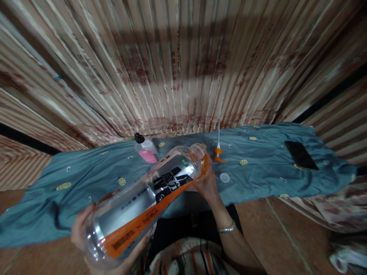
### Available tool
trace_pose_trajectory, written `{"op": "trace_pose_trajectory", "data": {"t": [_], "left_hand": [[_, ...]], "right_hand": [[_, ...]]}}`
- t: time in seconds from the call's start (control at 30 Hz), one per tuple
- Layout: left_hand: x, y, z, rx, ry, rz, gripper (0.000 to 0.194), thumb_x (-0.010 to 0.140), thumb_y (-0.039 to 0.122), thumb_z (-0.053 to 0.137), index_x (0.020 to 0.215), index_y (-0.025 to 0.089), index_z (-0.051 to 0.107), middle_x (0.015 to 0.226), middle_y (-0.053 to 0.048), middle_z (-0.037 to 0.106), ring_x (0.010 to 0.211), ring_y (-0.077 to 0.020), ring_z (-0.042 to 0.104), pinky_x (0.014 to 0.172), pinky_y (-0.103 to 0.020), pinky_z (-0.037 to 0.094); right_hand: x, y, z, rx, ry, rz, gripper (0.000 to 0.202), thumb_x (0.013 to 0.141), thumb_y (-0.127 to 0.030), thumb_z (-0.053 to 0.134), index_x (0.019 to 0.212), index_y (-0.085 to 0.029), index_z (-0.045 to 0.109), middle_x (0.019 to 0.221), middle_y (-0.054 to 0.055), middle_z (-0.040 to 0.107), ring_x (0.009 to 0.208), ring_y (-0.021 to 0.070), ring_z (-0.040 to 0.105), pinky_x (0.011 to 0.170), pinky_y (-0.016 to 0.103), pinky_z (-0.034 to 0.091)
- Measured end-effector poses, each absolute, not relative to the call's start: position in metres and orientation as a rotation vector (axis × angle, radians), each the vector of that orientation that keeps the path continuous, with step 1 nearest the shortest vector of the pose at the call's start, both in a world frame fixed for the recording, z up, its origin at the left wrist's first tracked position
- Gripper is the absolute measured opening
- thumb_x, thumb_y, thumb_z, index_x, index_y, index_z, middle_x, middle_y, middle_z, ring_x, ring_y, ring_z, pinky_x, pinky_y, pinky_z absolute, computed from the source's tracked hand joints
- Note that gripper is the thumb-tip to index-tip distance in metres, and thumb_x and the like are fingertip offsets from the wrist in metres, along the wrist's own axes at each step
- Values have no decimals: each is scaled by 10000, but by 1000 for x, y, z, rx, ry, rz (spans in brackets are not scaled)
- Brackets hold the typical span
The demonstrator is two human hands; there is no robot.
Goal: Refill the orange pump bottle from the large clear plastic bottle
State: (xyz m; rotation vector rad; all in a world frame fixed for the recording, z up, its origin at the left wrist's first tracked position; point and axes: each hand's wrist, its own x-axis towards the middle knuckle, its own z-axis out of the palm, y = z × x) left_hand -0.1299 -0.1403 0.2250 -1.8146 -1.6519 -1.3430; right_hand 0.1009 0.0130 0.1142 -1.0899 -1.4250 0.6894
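Note:
A large clear bottle (137,202) with a silver and orange label is tilted, its neck up to the right and its base at the lower left. My left hand (83,229) is wrapped round the base end. Beside the bottle's mouth, my right hand (207,183) is closed on an orange object (205,164), mostly hidden behind the neck and fingers. An orange pump head (218,152) with a long tube lies just beyond my right hand. A round whitish cap (224,177) rests on the cloth nearby.
A blue-grey patterned cloth (258,179) covers the narrow table. A small clear bottle with a pink label (146,152) and black top stands behind the large bottle. Far right lies a black phone (301,155). Striped curtains (177,68) hang behind and at both sides.

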Motion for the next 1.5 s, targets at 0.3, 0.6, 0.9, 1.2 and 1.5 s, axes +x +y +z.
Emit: {"op": "trace_pose_trajectory", "data": {"t": [0.3,0.6,0.9,1.2,1.5], "left_hand": [[-126,-146,227,-1876,-1686,-1375,1203,727,399,976,1761,287,369,1339,-108,724,1055,-300,788,855,-441,725],[-124,-147,227,-1875,-1730,-1331,1232,730,375,981,1772,351,324,1337,-95,746,1069,-314,812,896,-479,735],[-125,-150,223,-1843,-1788,-1351,1244,669,405,997,1738,419,362,1355,-76,751,1069,-358,825,868,-560,754],[-129,-150,220,-1887,-1907,-1503,1184,684,234,961,1694,466,386,1535,-87,719,1306,-388,781,1018,-605,724],[-121,-143,218,-1788,-1939,-1626,1080,626,301,979,1578,379,474,1585,-165,659,1382,-454,720,1114,-675,637]], "right_hand": [[100,15,102,-1121,-1408,670,992,801,-389,916,1642,-163,442,1545,210,716,1445,365,712,1251,564,580],[102,13,103,-1133,-1406,702,1049,773,-356,924,1663,-157,406,1600,232,672,1478,367,688,1252,556,576],[103,13,104,-1135,-1411,729,1018,788,-373,913,1656,-158,427,1562,221,703,1439,360,721,1209,532,618],[104,12,109,-1144,-1438,667,981,797,-411,922,1626,-147,468,1561,228,703,1455,368,710,1231,537,602],[103,10,112,-1162,-1459,648,1023,839,-472,874,1668,-107,399,1563,266,690,1485,394,688,1223,575,610]]}}
